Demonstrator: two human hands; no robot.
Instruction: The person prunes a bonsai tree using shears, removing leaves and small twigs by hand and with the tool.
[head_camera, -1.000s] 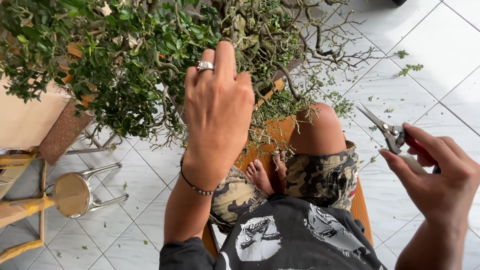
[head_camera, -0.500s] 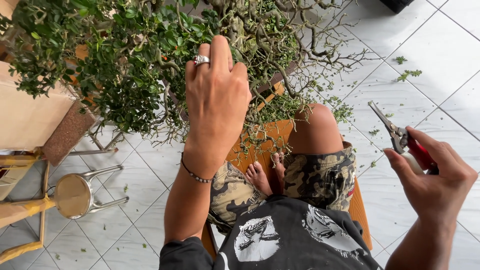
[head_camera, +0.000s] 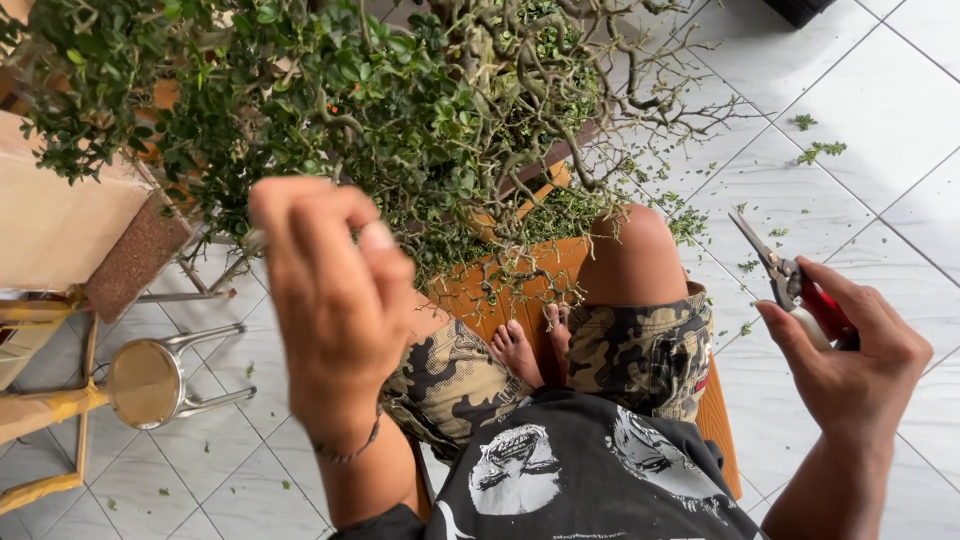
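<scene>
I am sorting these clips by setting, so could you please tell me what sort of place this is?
Probably a home patio or porch used for tending potted plants. A twiggy bonsai tree fills the view, clippings dot the white tiled floor, and the right hand holds red-handled shears.

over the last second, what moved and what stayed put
The left hand drew back out of the bush toward the camera; its fingers, flat against the foliage before, are now curled, and whether they grip anything is unclear. The right hand kept its grip on the red-handled shears, blades pointing up-left, only drifting slightly. The bush, the orange pot and the metal stool stayed put.
</scene>
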